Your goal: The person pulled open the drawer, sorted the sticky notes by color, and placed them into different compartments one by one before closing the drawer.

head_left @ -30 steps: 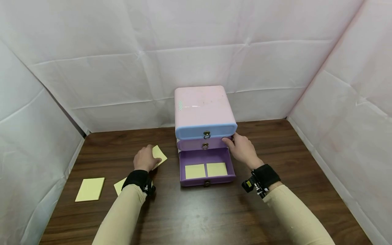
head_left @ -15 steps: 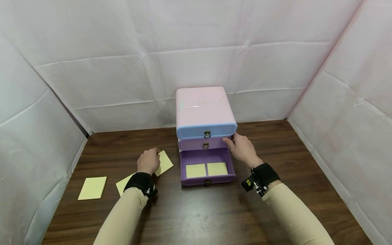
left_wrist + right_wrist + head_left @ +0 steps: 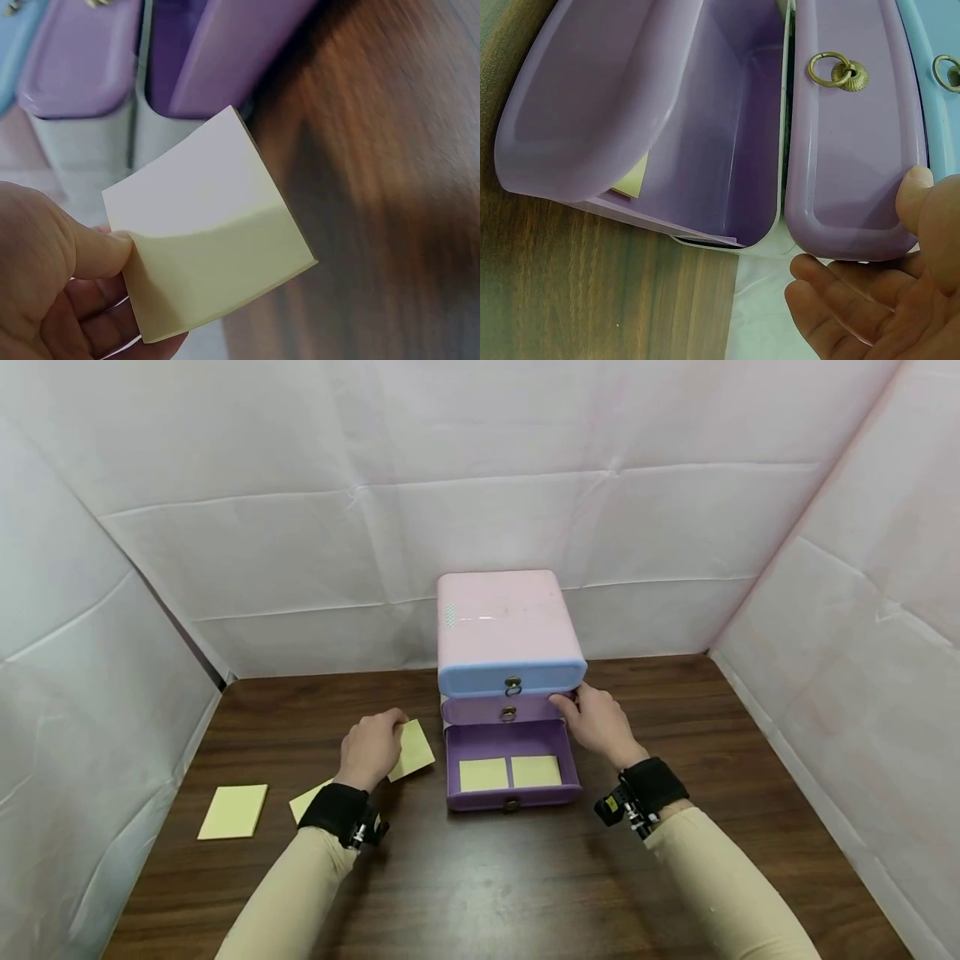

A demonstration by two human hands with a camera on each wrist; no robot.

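Fingers (image 3: 90, 259) of the left hand (image 3: 371, 748): thumb on top, others beneath, pinching one corner of a yellow note pad (image 3: 210, 232). Pad is lifted off the tabletop (image 3: 480, 877), tilted, just left of the open bottom drawer (image 3: 512, 767).

Right hand (image 3: 600, 727): fingers loosely curved against the right end of the middle drawer (image 3: 504, 710), thumb tip touching its front edge; palm open in the right wrist view, not wrapped round anything.

Nearest on the tabletop: two more yellow pads at left, one flat pad (image 3: 233, 812) well out from the hand, one partly hidden pad (image 3: 309, 799) beside the left wrist band.

Mid distance: bottom drawer pulled forward, purple, holding two yellow pads (image 3: 509, 772) side by side on its floor. Ring pull at its front.

Behind: drawer cabinet (image 3: 506, 622), pink top, blue top drawer (image 3: 513, 678) closed, brass ring pulls on each front.

Farthest: white creased sheeting (image 3: 375, 485) walls on three sides.
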